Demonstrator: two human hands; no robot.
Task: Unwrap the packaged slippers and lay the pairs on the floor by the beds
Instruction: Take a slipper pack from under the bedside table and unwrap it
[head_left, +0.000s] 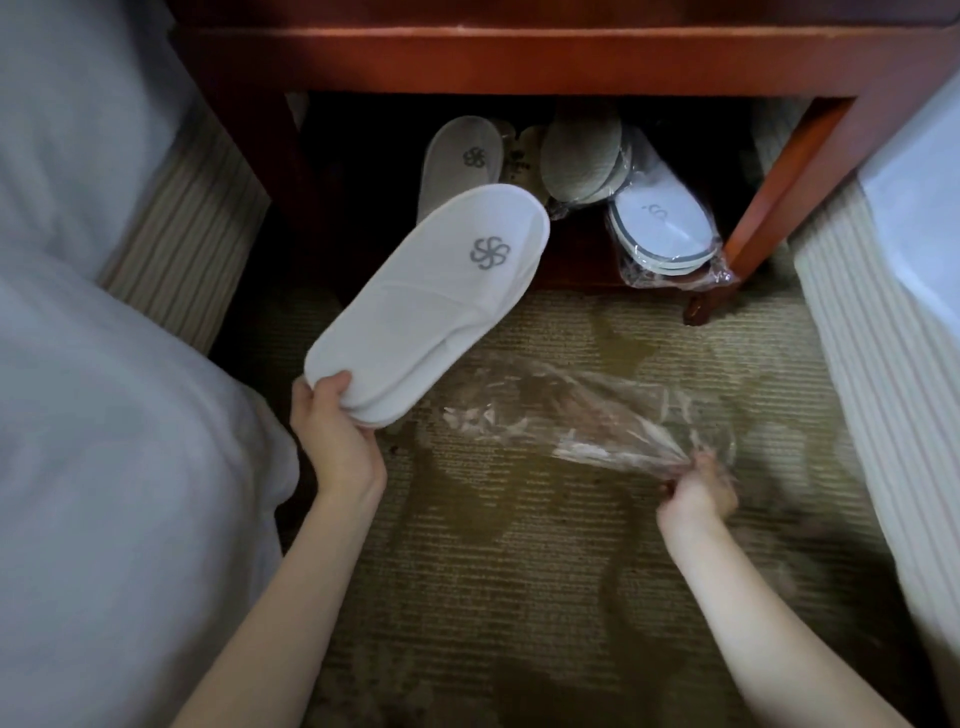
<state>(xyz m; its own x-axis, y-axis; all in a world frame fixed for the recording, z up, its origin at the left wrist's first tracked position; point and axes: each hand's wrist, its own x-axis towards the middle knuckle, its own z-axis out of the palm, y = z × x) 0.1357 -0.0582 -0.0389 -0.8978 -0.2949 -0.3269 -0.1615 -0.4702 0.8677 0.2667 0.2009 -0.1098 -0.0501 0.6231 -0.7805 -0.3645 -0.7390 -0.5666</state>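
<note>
My left hand (332, 431) grips the heel end of a stacked pair of white slippers (431, 301) with a grey flower logo, held tilted above the carpet. My right hand (698, 491) pinches one end of an empty clear plastic wrapper (571, 410), which trails left just over the floor. Under the nightstand lie a loose white slipper (457, 161), a grey-soled slipper (579, 161) and a wrapped pair of slippers in plastic (662, 228).
A red-brown wooden nightstand (519, 57) spans the top, its right leg (779, 197) slanting down to the floor. White beds with striped skirts flank both sides: left bed (104, 364), right bed (904, 322). Patterned beige carpet (519, 571) lies between them.
</note>
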